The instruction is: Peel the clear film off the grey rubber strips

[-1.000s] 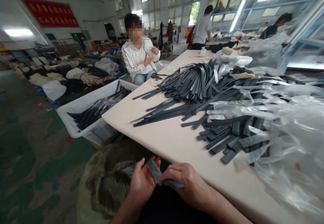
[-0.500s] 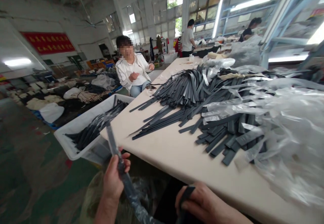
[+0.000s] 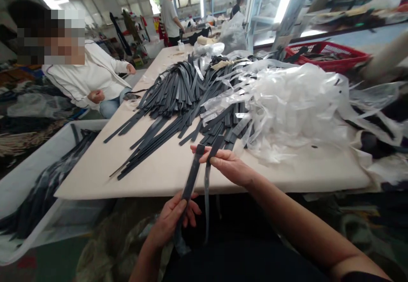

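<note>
My left hand (image 3: 175, 216) pinches a flat dark grey strip (image 3: 191, 176), which looks sleeved in clear plastic lower down; its upper end tilts up to the right. Between the thumb and fingers of my right hand (image 3: 229, 165) is a second dark strip (image 3: 216, 147), its tail hanging below the table edge. A fingertip of that hand lies behind the top end of the left strip. Both hands are in front of the table's near edge. On the beige table (image 3: 92, 176) lies a fanned pile of similar dark strips (image 3: 174, 86).
Crumpled clear plastic sleeves (image 3: 296, 108) cover the table's right part. A white bin (image 3: 19, 248) with dark strips stands at the left. Behind the sleeves is a red basket (image 3: 331, 61). A person in a white jacket (image 3: 92, 69) sits at the table's far left side.
The view has swung right. My right hand has come up from low by the table edge, with its strip, to the top of the left hand's strip. My left hand still holds its strip.
</note>
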### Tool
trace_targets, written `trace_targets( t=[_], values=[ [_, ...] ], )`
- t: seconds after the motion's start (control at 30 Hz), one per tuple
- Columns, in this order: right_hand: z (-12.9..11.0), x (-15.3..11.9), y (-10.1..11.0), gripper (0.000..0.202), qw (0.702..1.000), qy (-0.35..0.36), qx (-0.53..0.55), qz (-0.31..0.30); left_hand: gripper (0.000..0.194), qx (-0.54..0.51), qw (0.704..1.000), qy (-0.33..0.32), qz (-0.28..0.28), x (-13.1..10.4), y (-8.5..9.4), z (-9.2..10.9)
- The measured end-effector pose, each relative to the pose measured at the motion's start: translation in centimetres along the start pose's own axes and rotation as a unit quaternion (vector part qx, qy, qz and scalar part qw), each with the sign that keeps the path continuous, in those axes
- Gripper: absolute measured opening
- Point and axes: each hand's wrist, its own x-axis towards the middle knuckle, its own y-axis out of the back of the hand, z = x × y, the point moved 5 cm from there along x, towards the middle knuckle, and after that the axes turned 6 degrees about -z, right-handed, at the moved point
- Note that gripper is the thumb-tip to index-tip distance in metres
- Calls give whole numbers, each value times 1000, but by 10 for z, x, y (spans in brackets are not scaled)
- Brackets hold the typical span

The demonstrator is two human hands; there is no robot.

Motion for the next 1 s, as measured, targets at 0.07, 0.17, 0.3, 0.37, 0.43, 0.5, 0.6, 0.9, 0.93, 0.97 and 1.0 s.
trace_targets(
  t=[0.07, 0.17, 0.3, 0.37, 0.43, 0.5, 0.6, 0.9, 0.93, 0.97, 1.0],
  values=[
    [-1, 0, 2, 26, 999, 11, 22, 25, 38, 17, 1000, 5, -7, 3, -4, -1],
    [-2, 2, 6, 25, 997, 27, 19, 68, 36, 38, 999, 2, -4, 4, -9, -4],
    [-15, 2, 16, 21, 990, 70, -7, 120, 31, 48, 999, 9, -7, -1, -8, -11],
    [-20, 4, 17, 20, 990, 78, -10, 118, 30, 64, 998, 6, -2, -4, -5, -11],
    [-20, 6, 11, 20, 993, 75, -15, 94, 35, 62, 998, -15, 13, -3, -1, -5],
    [-17, 10, 2, 21, 995, 66, -18, 71, 42, 39, 998, -40, 42, 0, 1, 6],
    [-10, 14, -10, 23, 997, 51, -5, 65, 35, 40, 993, -59, 93, 11, -2, 26],
    [4, 16, -15, 23, 995, 6, 17, 94, 43, 41, 991, -75, 106, 39, -15, 34],
    [7, 16, -15, 24, 995, -3, 18, 99, 46, 43, 991, -83, 95, 41, -17, 34],
    [9, 15, -16, 26, 995, -12, 15, 102, 48, 44, 991, -93, 84, 42, -20, 34],
    [11, 15, -17, 28, 995, -20, 10, 102, 49, 44, 991, -100, 78, 44, -23, 33]
  ],
)
